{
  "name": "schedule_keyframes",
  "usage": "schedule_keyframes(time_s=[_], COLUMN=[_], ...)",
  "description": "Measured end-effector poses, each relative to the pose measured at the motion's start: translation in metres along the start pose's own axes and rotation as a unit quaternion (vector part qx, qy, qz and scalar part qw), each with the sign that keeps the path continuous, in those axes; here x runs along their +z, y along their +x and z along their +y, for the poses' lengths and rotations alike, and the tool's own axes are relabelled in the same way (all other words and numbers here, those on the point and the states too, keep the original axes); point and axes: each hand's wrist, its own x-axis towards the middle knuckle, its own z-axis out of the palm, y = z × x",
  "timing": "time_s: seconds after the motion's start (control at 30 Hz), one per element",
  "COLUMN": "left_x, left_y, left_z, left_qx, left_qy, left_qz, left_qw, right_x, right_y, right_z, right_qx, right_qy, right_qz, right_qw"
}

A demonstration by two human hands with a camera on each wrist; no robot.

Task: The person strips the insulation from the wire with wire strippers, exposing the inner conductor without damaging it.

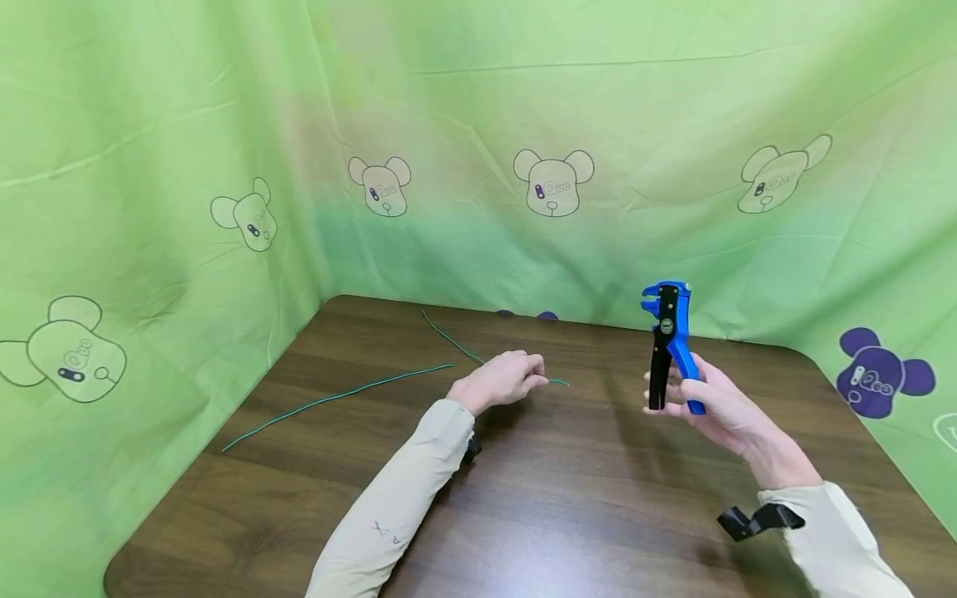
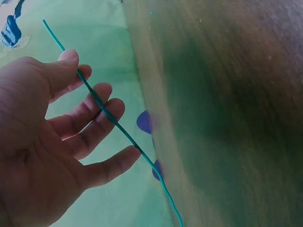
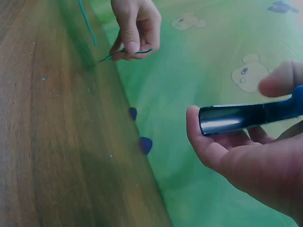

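My left hand (image 1: 503,380) pinches a green wire (image 2: 124,131) between thumb and forefinger near one end, a short tip sticking out past them. The other fingers lie spread along the wire, and its long part trails to the back left in the head view. To the right, my right hand (image 1: 728,413) holds a wire stripper (image 1: 668,325) upright above the table, blue and black, its jaws at the top facing left. The fingers are round its handles, which stand apart. In the right wrist view the black handle (image 3: 232,119) rests on the fingers.
A second green wire (image 1: 336,397) lies on the left of the brown wooden table (image 1: 247,523). Small bits are scattered on the wood. A green cloth (image 1: 463,100) with bear-head prints hangs behind and at both sides of the table.
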Motion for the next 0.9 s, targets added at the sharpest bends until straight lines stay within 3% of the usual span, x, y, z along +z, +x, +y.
schedule_keyframes(time_s=[0.33,0.47,0.6,0.9], left_x=[-0.01,-0.014,-0.016,-0.021], left_y=[-0.003,-0.005,-0.007,-0.013], left_z=[-0.001,-0.001,-0.001,-0.002], left_qx=[0.0,-0.004,-0.005,-0.008], left_qy=[-0.018,-0.032,-0.045,-0.063], left_qz=[0.036,0.056,0.072,0.101], left_qw=[0.9992,0.9979,0.9964,0.9929], right_x=[0.002,0.006,0.012,0.034], right_y=[0.003,0.007,0.009,0.01], right_z=[0.007,0.008,0.008,-0.003], right_qx=[-0.032,-0.011,0.015,0.003], right_qy=[-0.062,-0.093,-0.091,-0.11], right_qz=[0.004,0.011,0.01,0.06], right_qw=[0.9976,0.9956,0.9957,0.9921])
